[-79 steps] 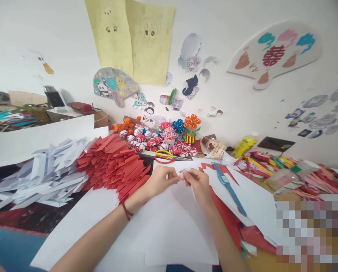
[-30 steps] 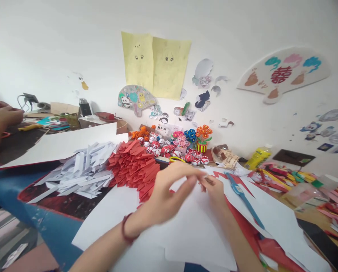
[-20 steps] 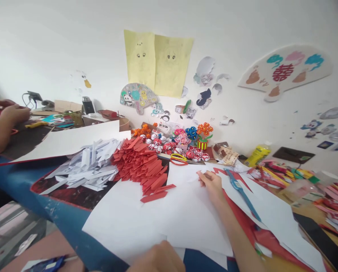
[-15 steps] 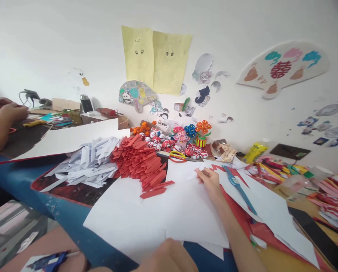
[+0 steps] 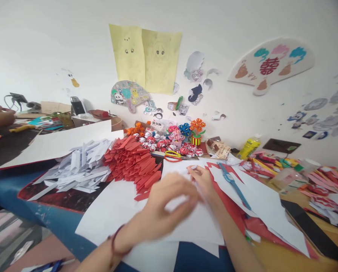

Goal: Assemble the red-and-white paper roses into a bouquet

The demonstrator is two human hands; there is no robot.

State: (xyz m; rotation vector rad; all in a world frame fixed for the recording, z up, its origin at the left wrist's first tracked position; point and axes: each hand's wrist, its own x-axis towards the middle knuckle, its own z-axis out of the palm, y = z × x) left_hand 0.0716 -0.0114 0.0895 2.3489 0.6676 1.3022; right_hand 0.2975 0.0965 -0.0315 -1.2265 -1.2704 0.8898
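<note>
My left hand point(image 5: 167, 204), with a dark cord bracelet on the wrist, is raised over the white sheets point(image 5: 106, 219). Its thumb and fingers curl together in a pinch beside my right hand, blurred by motion; what they hold, if anything, I cannot make out. My right hand point(image 5: 202, 180) pinches a small piece of white paper point(image 5: 194, 167), its fingertips above the sheets' far part. Left of the hands lies a heap of folded red paper pieces point(image 5: 132, 160), partly behind my left hand. Beside it is a heap of folded white paper pieces point(image 5: 84, 162).
Scissors point(image 5: 173, 155) with yellow and red handles lie behind the sheets. To the right are a blue watch-like strap point(image 5: 234, 183), red paper and a black phone-like slab point(image 5: 313, 226). Paper flowers point(image 5: 197, 130) stand by the wall. Another person's hand point(image 5: 0, 116) is at far left.
My left hand has risen from the bottom edge up to my right hand. My right hand still pinches white paper. The view has shifted slightly, moving the scene left.
</note>
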